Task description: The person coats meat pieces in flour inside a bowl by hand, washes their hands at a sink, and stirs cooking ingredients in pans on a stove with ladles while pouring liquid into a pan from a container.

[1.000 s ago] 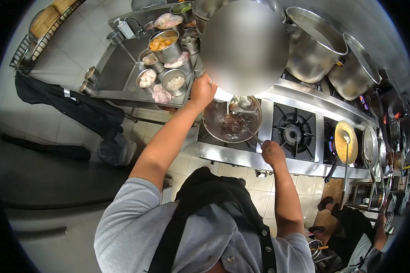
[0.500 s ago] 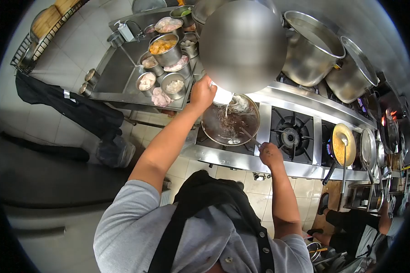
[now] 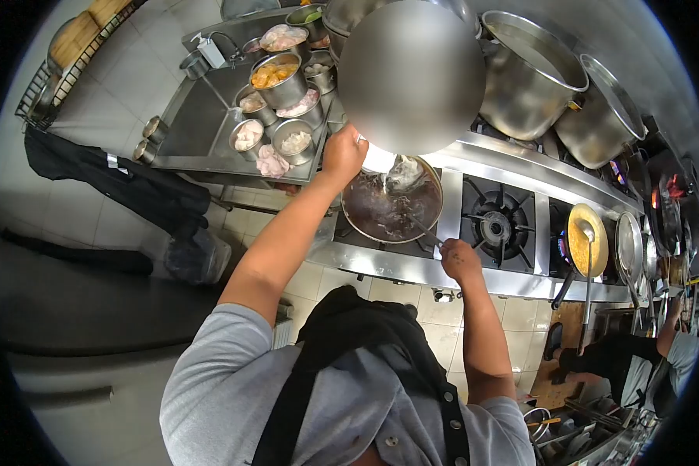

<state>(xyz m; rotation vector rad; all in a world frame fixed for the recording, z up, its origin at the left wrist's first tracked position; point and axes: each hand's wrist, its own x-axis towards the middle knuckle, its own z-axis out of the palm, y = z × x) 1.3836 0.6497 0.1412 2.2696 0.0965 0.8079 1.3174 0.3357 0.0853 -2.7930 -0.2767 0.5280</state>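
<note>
My left hand (image 3: 345,154) is closed on a white container (image 3: 378,161), tilted over the far side of a wide pot (image 3: 391,240). White liquid runs from it into the dark brown liquid, and pale streaks lie on the surface. A grey blurred disc hides the container's upper part. My right hand (image 3: 461,260) is wrapped round the handle of a long metal utensil (image 3: 426,231). Its lower end dips into the pot, so its kind is hidden.
Several metal pots of raw meat stand on the steel counter (image 3: 210,162) at left. An unused burner (image 3: 495,228) lies right of the pot. Beyond it, a pan (image 3: 596,260) of yellow food holds a ladle (image 3: 588,268). Big stockpots (image 3: 524,101) stand behind. A co-worker (image 3: 637,357) is at lower right.
The white liquid still pours, and the pale patches in the pot have shifted. Both hands keep nearly the same place. The co-worker at right has changed posture.
</note>
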